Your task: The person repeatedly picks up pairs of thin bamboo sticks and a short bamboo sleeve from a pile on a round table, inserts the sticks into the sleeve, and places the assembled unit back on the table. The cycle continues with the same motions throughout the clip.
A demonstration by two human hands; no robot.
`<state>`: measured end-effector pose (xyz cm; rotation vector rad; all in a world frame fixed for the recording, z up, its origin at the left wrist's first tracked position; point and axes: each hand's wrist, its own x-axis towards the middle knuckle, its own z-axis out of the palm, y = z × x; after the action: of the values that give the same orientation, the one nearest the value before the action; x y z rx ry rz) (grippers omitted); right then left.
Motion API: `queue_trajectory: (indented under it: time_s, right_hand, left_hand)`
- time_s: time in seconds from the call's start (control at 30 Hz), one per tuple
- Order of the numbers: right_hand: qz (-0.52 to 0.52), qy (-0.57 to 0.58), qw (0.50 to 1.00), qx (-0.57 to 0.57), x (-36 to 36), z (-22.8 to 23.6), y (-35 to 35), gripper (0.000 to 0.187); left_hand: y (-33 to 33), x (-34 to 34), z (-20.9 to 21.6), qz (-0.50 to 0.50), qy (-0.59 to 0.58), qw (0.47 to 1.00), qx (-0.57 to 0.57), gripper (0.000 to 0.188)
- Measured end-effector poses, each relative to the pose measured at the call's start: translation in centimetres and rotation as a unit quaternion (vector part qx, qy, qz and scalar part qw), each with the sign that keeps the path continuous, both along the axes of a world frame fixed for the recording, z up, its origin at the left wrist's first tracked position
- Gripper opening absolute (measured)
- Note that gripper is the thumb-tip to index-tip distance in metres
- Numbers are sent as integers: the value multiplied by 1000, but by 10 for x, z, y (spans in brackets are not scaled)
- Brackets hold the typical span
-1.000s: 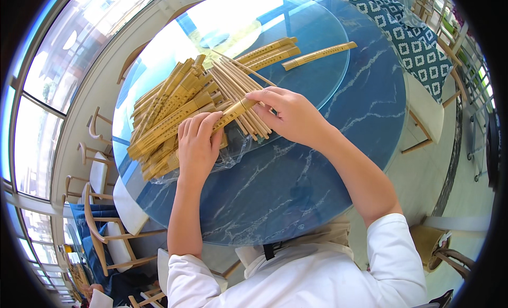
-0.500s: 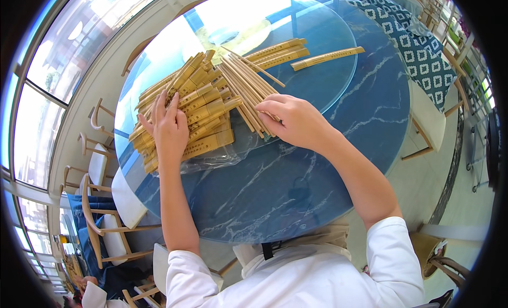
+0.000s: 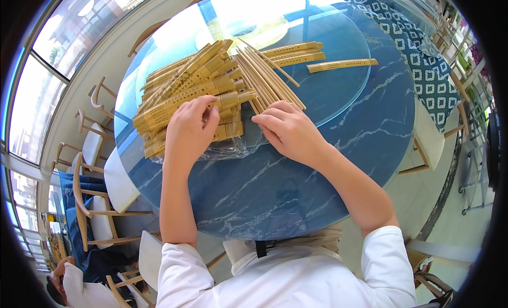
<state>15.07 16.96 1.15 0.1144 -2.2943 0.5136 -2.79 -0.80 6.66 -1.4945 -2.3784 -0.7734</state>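
- Across the middle of the view spreads a round, dark blue, white-veined marble-look table (image 3: 286,197).
- Upon it sits a broad, round, clear glass disc (image 3: 346,91), its far side bright with glare.
- On the left lies a heaped pile of long, flat, gold packets with dark print (image 3: 182,93), fanned at several angles.
- Just right of the pile rests a bunch of slim, round, pale wooden sticks (image 3: 272,83), one slanting across the others.
- The left hand (image 3: 189,127) is over the pile's near side, fingers curled; I cannot tell whether it grips a packet.
- The right hand (image 3: 290,130) is by the sticks' near ends, thumb and fingertips drawn together; whether anything is pinched is hidden.
- Beneath the pile's near edge shows crumpled, clear plastic film (image 3: 233,150).
- Beyond the sticks lies a single gold packet (image 3: 343,65), apart.
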Motion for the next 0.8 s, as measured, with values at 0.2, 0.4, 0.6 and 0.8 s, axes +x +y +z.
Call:
queue_trajectory:
  time_s: [0.2, 0.4, 0.6, 0.8]
  right_hand:
    - [-4, -1, 1000, 6, -7, -8, -4, 15]
    - [-8, -6, 1000, -16, -6, -9, 0, 17]
    - [-5, -9, 1000, -25, -5, -10, 2, 17]
    - [-4, -12, 1000, -23, -4, -9, 3, 17]
  left_hand:
    - [10, 28, -22, -87, 26, 994, -66, 26]
    - [10, 23, -30, -85, 7, 993, -76, 29]
    - [7, 24, -23, -89, -4, 991, -103, 31]
    - [3, 18, -21, -115, -32, 987, -104, 34]
